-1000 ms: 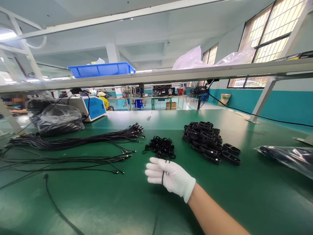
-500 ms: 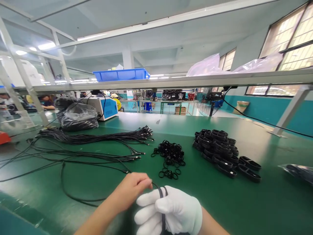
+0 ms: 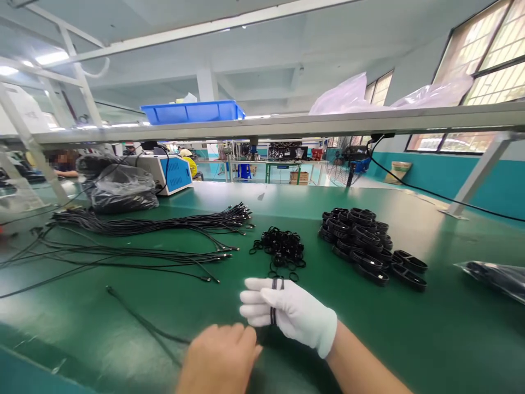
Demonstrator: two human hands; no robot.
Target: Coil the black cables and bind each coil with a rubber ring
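Note:
A black cable (image 3: 143,323) is looped around the fingers of my right hand (image 3: 287,309), which wears a white glove. The thumb presses on those loops while the fingers stretch toward the left. Lower and to the left, my bare left hand (image 3: 221,355) is closed and a little blurred. The cable's free part trails from behind this hand across the table, with one end lying to the left. The stretch of cable between the two hands is mostly hidden. Just beyond the gloved hand lies a heap of small black rings (image 3: 283,246).
Bundled black cables (image 3: 164,224) lie on the green table (image 3: 262,194) at left. A stack of coiled cables (image 3: 356,235) stands at right, beside a bagged item (image 3: 496,276). A blue-white machine (image 3: 166,172) and black-filled bag (image 3: 123,189) stand behind, under a shelf (image 3: 279,126).
My left hand has moved down and toward me, below the gloved hand. My right hand has shifted slightly up, and cable now lies flat around its fingers. The camera view has tilted slightly downward.

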